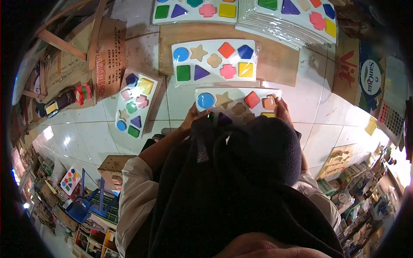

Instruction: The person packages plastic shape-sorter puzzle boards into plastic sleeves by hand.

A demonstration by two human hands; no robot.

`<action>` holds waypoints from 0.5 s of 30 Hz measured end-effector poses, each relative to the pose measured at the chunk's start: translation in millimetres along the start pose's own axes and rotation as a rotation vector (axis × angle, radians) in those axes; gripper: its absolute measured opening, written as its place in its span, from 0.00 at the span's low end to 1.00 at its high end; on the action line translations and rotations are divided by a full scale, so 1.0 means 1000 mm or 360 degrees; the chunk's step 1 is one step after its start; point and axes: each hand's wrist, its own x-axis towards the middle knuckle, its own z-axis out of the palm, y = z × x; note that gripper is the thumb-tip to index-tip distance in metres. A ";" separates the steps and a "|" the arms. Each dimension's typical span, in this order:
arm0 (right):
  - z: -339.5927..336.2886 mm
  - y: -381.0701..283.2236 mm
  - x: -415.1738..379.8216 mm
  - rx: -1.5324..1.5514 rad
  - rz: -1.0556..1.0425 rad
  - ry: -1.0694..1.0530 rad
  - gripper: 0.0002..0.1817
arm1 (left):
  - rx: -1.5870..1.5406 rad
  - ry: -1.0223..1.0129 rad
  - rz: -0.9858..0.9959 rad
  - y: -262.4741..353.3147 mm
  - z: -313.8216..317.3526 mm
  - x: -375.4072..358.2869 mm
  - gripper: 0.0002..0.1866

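Head view. A white shape-sorter board (pixel 234 102) lies on the tiled floor (pixel 86 133) directly ahead of the person, its near edge hidden behind dark clothing. This board is the reference point for what follows.

The left hand (pixel 192 116) rests at the board's left near corner, fingers curled against the edge beside the blue circle piece (pixel 205 100). The hold looks like a pinch on the edge, but the fingertips are partly hidden, so a firm grip cannot be confirmed.

The right hand (pixel 282 109) sits at the board's right end, fingers closed on the orange piece (pixel 269 102), which lies at or in its recess. Whether the piece is fully seated cannot be told.

Also on the board: a tan star, a red diamond, a tan flower shape, and a purple triangle partly covered.

Just beyond the board lies a second board wrapped in clear plastic (pixel 214 62), on a brown sheet. To the left of the reference board a third board (pixel 135 105) sits tilted. Well beyond, at the top edge, is a stack of wrapped boards (pixel 292 17). Cardboard (pixel 107 56) lies far left.
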 end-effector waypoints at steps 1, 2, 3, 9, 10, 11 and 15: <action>-0.021 0.018 0.008 0.0005 -0.0003 0.0007 0.17 | 0.0002 -0.0008 -0.0005 0.000 -0.001 0.001 0.16; -0.054 0.048 0.023 -0.0756 -0.0444 0.0005 0.20 | 0.0119 -0.0021 0.0089 0.002 -0.002 0.005 0.18; -0.073 0.064 0.032 -0.1520 -0.0882 0.0002 0.22 | 0.0235 -0.0032 0.0187 0.005 -0.003 0.010 0.21; 0.066 -0.011 0.051 -0.1309 -0.0920 0.0123 0.30 | 0.0501 0.0345 0.0085 0.064 -0.027 0.041 0.19; 0.079 -0.019 0.066 -0.1461 -0.0973 0.0144 0.33 | 0.0611 0.0421 0.0131 0.072 -0.034 0.051 0.19; 0.089 -0.023 0.081 -0.1612 -0.1027 0.0165 0.35 | 0.0721 0.0498 0.0179 0.081 -0.041 0.061 0.19; 0.116 -0.026 0.119 -0.1843 -0.1197 0.0321 0.39 | 0.1414 0.0652 0.0446 0.097 -0.062 0.099 0.24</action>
